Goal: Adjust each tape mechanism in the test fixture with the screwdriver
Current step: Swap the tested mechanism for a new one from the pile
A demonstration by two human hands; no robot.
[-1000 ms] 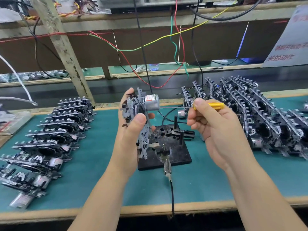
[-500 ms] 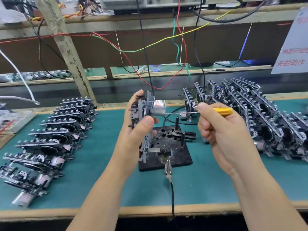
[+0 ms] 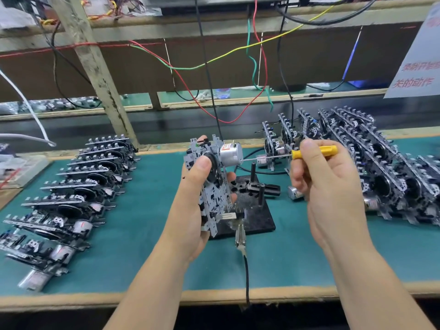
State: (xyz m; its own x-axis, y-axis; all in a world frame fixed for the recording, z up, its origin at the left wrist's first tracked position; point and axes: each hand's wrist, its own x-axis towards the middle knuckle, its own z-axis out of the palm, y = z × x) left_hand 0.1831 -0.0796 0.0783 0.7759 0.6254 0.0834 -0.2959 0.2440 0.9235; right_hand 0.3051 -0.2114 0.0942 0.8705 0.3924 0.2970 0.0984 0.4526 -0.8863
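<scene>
1. The left hand (image 3: 194, 206) gripped a tape mechanism (image 3: 212, 184) upright above the black fixture (image 3: 257, 215).
2. The right hand (image 3: 328, 186) pinched a yellow screwdriver (image 3: 314, 152), its tip seemingly touching the motor (image 3: 230, 154).
3. Further mechanisms (image 3: 78, 186) lay in rows on the green mat (image 3: 142, 234).

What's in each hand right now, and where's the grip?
Left hand grips the tape mechanism by its edges, thumb on the front. Right hand pinches the screwdriver by its yellow handle.
</scene>
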